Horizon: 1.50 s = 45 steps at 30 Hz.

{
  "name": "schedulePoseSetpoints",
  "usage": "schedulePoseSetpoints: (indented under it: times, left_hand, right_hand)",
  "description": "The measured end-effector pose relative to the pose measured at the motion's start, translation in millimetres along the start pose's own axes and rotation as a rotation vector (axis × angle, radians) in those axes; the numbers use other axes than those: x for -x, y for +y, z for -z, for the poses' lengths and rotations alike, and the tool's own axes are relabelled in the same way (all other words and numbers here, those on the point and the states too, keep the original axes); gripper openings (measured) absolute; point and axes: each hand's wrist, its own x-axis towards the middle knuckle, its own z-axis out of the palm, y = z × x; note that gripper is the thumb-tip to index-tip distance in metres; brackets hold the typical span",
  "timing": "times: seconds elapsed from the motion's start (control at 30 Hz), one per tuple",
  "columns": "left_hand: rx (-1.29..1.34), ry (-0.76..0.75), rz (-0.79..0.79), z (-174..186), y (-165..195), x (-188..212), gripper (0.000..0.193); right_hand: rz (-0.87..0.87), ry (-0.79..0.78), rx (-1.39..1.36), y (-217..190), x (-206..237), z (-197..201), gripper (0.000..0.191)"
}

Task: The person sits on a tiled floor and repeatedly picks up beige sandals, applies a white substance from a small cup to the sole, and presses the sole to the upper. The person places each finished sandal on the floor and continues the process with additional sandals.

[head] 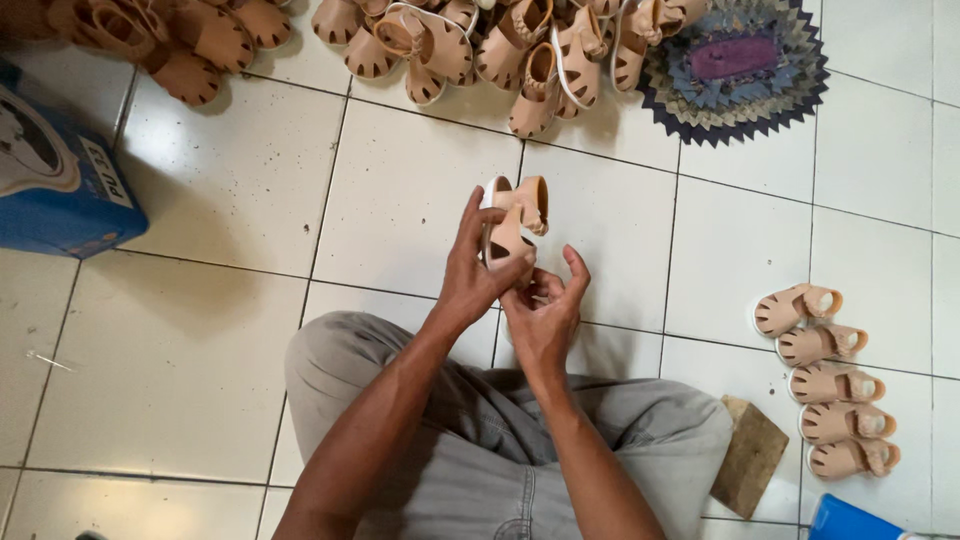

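Above the tiled floor [400,190], between my knees, I see both hands on one small tan sandal [514,222]. My left hand [478,270] has its grip clenched around the sole, fingers wrapped over the side. My right hand [545,315] pinches its lower edge from below. A row of finished sandals [828,392] lies to the right, a heap of sandals [480,40] ahead, beside a blue box [55,175].

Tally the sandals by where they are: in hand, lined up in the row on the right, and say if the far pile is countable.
Sandal in both hands: 1
Row of sandals on the right: 5
Far pile: overlapping, cannot count
Total countable: 6
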Motion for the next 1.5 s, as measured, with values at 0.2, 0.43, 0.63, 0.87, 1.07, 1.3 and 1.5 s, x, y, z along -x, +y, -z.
schedulePoseSetpoints:
  times: [0.2, 0.43, 0.63, 0.87, 1.07, 1.3, 1.5]
  left_hand:
    - [0.275, 0.055, 0.306, 14, -6, 2, 0.053]
    - [0.417, 0.018, 0.336, 23, -12, -1, 0.048]
    - [0.535, -0.073, 0.343, 23, -10, -1, 0.047]
    - [0.339, -0.212, 0.284, 18, 2, -5, 0.045]
    - [0.366, -0.293, 0.52, 22, 6, -9, 0.057]
    - [0.327, -0.383, 0.563, 25, 9, -3, 0.058]
    - [0.329, -0.411, 0.574, 26, 13, -1, 0.061]
  right_hand:
    - [0.155, -0.21, 0.27, 30, -1, 37, 0.095]
    - [0.029, -0.408, 0.653, 79, -5, 54, 0.106]
    - [0.256, -0.433, 0.866, 85, -37, 48, 0.064]
    - [0.287, -0.533, 0.962, 90, -57, 45, 0.055]
    - [0.277, -0.53, 0.741, 86, -49, 72, 0.037]
    - [0.441, -0.435, 0.25, 26, -32, 105, 0.054]
    - [0.651, -0.437, 0.524, 12, -46, 85, 0.069]
